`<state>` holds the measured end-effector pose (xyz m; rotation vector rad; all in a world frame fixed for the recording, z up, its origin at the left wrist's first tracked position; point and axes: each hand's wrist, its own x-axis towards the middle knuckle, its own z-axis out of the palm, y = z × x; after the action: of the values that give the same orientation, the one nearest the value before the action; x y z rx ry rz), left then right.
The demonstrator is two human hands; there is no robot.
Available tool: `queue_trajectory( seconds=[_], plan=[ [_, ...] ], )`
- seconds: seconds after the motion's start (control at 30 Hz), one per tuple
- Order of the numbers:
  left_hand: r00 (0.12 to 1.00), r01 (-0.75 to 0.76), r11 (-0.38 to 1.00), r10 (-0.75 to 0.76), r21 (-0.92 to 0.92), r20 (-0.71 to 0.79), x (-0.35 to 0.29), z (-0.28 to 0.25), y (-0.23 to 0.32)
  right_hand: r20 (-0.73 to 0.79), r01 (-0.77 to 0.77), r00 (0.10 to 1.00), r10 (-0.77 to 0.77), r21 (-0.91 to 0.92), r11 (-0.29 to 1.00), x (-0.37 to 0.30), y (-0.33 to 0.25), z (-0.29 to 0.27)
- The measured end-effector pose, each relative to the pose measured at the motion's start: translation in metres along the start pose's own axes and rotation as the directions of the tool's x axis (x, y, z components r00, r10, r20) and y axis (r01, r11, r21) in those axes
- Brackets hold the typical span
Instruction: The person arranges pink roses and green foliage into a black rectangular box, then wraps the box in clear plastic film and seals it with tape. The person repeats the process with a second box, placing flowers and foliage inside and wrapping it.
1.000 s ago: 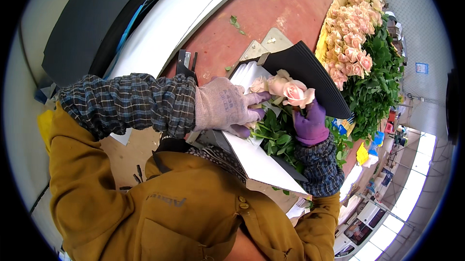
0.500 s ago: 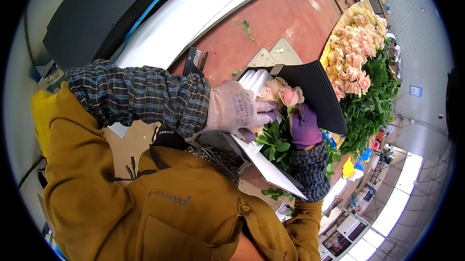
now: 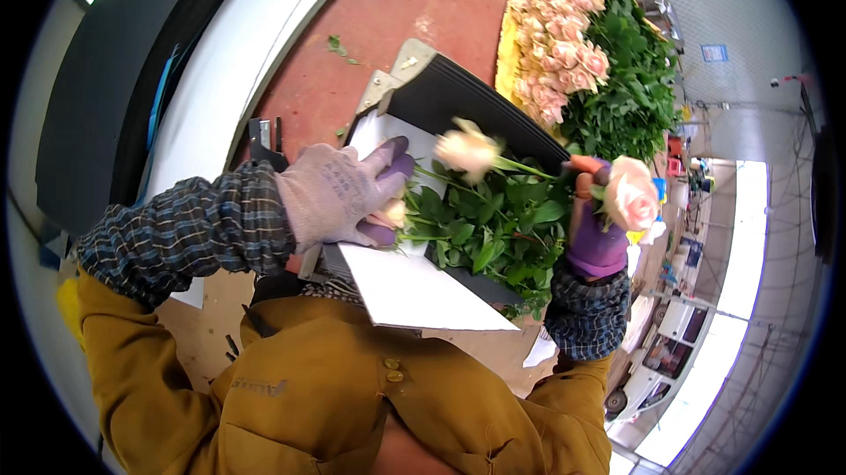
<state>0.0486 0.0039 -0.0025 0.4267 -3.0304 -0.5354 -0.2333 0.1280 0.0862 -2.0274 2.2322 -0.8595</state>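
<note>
My left hand, in a pale lilac glove with darker fingertips, cups a peach rose between thumb and fingers, beside a white card sheet. Its other fingers spread over the white lining of a black ribbed holder. Leafy green stems lie in the holder. Raised at its right end, my right hand, in a purple glove, is closed on the stem of a pale rose, whose head is blurred and points left. A pink rose hangs before that hand; its stem is mostly hidden.
A big heap of peach roses with dark foliage lies beyond the holder on a red table. White sheets and a dark curved panel stand left. A white van is parked far right.
My right hand has lifted away from the roses in the holder and moved right, with roses in it. My left hand stays at the holder's left end. The view has shifted.
</note>
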Motion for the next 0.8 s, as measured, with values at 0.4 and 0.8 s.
queue_trajectory(
  seconds=[0.4,0.8],
  plan=[
    [0.995,-0.088,0.993,0.091,0.077,-0.029,0.007,-0.001,0.0,0.077,0.04,0.988,-0.131,0.7,0.713,-0.023,0.007,0.068],
    [0.993,-0.059,0.995,0.067,0.082,-0.1,0.008,0.003,0.003,0.187,-0.098,0.982,0.039,0.317,0.944,-0.032,0.025,0.029]
  ],
)
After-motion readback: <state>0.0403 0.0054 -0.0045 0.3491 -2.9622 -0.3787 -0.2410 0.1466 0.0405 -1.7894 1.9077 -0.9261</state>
